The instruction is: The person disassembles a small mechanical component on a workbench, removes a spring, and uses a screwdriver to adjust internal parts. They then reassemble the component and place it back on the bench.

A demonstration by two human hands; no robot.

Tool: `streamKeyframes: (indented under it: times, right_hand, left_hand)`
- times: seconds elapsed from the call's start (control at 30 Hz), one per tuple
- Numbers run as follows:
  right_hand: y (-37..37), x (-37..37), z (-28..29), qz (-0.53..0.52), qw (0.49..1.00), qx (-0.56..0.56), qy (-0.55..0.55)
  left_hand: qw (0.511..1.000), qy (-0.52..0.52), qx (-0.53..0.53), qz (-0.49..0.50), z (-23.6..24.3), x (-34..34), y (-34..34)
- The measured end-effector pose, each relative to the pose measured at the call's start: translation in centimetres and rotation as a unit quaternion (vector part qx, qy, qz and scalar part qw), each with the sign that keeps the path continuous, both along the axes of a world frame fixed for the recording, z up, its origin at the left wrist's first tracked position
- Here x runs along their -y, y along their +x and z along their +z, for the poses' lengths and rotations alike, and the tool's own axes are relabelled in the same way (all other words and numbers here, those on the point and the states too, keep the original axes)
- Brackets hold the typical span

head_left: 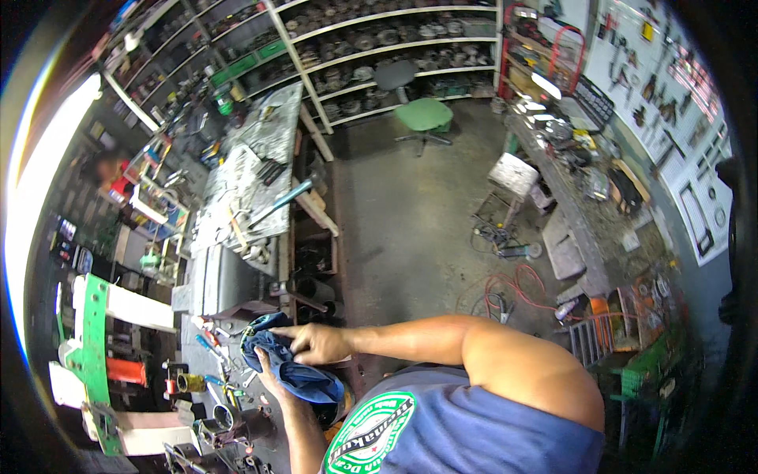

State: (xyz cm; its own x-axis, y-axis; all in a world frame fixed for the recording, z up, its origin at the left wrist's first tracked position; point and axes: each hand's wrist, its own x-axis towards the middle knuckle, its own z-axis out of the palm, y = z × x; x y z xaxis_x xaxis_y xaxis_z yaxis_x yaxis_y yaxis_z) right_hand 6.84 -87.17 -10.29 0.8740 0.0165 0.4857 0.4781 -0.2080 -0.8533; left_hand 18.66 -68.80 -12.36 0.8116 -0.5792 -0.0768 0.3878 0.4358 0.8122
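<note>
A crumpled dark blue cloth (pixel 304 381) is bunched up over the near end of the left bench, just in front of me. My left hand (pixel 272 378) grips it from below and the left side, its fingers partly covered by the folds. From the right my right hand (pixel 316 344) reaches across and bears on the top of the cloth, index finger stretched forward and the other fingers curled in. Whether something is wrapped inside the cloth is hidden. Scattered hand tools (pixel 212 341) lie on the bench left of the cloth.
Beyond my hands a large grey vise (pixel 229 280) stands on the bench, with a blue-handled hammer (pixel 282 203) past it. A green press frame (pixel 96 340) rises at left. On the floor lie a red hose (pixel 521 283) and an angle grinder (pixel 521 251); a green chair (pixel 424 115) stands farther back.
</note>
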Motion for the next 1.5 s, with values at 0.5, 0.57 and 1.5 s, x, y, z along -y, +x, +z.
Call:
streamKeyframes:
  times: [0.5,0.57,1.5]
  right_hand:
    - [9.0,2.7,6.9,0.514,0.696,-0.189,0.464]
    - [10.1,7.1,7.8,0.505,0.635,-0.154,0.564]
    - [26.8,34.2,2.3,-0.079,0.975,-0.208,0.009]
  left_hand:
    - [0.870,0.126,0.259,0.401,3.7,-4.2,12.5]
    - [0.880,0.148,0.217,0.395,3.2,-7.5,16.6]
    - [0.643,0.708,-0.291,-0.021,-19.0,-12.0,-30.0]
